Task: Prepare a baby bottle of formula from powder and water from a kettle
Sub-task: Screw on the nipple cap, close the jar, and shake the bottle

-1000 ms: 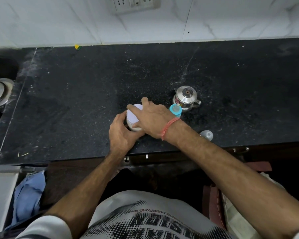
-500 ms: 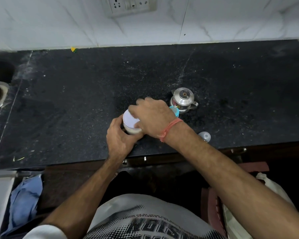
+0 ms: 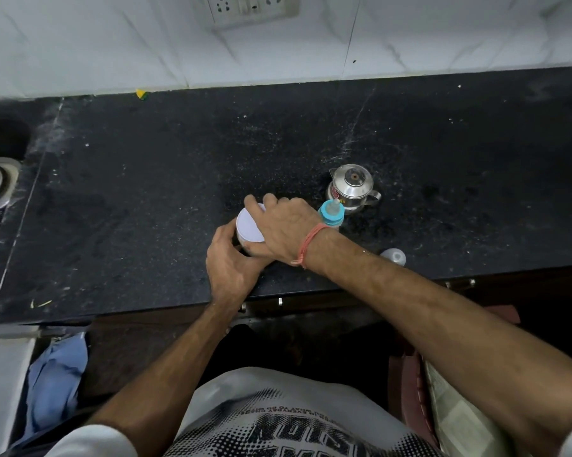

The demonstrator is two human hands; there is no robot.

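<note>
Baby bottle with blue collar and teat [image 3: 332,214] stands closed at 3 o'clock of the white-lidded round powder tub [image 3: 250,227], steel kettle [image 3: 353,186] behind. Left hand [image 3: 231,262] grips tub body, right hand [image 3: 286,225] curled over lid; opening or closing, unclear. Fill level hidden.

White jar lid [image 3: 249,225]; blue-collared bottle [image 3: 331,215]; silver kettle [image 3: 352,187]; black counter [image 3: 146,199] (white-speckled); orange wrist thread [image 3: 307,244].

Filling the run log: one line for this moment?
left hand: grips powder jar | right hand: grips jar lid | baby bottle: beside kettle
</note>
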